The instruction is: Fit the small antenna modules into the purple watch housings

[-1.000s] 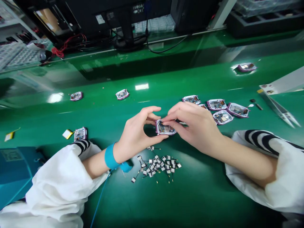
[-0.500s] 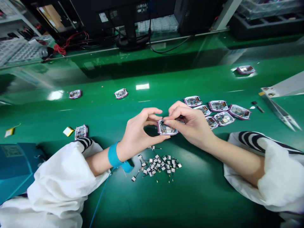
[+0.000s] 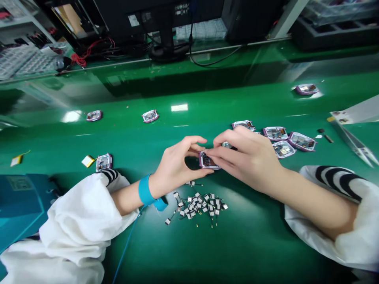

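A purple-rimmed watch case [image 3: 207, 161] with a circuit board inside is held above the green table between the thumb and fingers of my left hand [image 3: 177, 163]. My right hand [image 3: 248, 157] reaches over the right part of that case, its fingers pressed together on it. Whatever small part lies under those fingertips is hidden. A scattered pile of small silver-and-black modules with short cables [image 3: 198, 205] lies just below the hands. Several similar open cases [image 3: 276, 133] sit together beyond my right hand, partly covered by it.
Tweezers [image 3: 355, 144] lie at the far right on the green table [image 3: 189, 252]. Single cases rest farther back [image 3: 150, 116] and at left [image 3: 103, 162], near a yellow-edged battery [image 3: 88, 161]. A blue bin [image 3: 23, 209] stands left; a monitor stand [image 3: 167, 43] is behind.
My right hand has turned and shifted slightly right, its back now covering more of the held case and the cases behind. My left hand keeps its hold on the case.
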The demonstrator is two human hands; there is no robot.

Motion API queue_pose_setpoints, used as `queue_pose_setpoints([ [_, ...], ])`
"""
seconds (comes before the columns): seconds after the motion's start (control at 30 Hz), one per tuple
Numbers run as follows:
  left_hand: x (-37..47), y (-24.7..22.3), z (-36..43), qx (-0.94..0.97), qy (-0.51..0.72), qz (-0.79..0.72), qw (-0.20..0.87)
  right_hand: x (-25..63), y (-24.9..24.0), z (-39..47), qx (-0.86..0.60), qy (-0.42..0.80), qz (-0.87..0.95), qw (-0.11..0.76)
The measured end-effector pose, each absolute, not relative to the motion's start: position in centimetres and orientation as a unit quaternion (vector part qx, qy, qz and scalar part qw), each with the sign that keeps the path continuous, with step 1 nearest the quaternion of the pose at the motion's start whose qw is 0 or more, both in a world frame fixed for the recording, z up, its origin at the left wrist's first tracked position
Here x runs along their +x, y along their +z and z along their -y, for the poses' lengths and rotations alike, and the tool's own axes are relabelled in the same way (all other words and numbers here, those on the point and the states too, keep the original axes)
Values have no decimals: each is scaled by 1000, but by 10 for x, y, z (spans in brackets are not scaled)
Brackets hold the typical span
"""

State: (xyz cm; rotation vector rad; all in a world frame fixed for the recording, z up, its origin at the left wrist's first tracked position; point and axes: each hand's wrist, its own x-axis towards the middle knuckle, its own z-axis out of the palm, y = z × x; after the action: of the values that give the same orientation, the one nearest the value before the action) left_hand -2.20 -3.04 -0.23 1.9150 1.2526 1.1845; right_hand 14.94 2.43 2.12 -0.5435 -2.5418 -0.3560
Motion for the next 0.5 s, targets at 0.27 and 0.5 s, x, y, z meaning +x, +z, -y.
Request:
queue_pose_setpoints([
  [0.27, -26, -1, 28, 711, 440, -455, 305, 141, 31, -35, -112, -166, 965, 169],
  [0.5, -54, 16, 22, 667, 488, -493, 272, 103, 69, -66, 13, -131, 982, 135],
])
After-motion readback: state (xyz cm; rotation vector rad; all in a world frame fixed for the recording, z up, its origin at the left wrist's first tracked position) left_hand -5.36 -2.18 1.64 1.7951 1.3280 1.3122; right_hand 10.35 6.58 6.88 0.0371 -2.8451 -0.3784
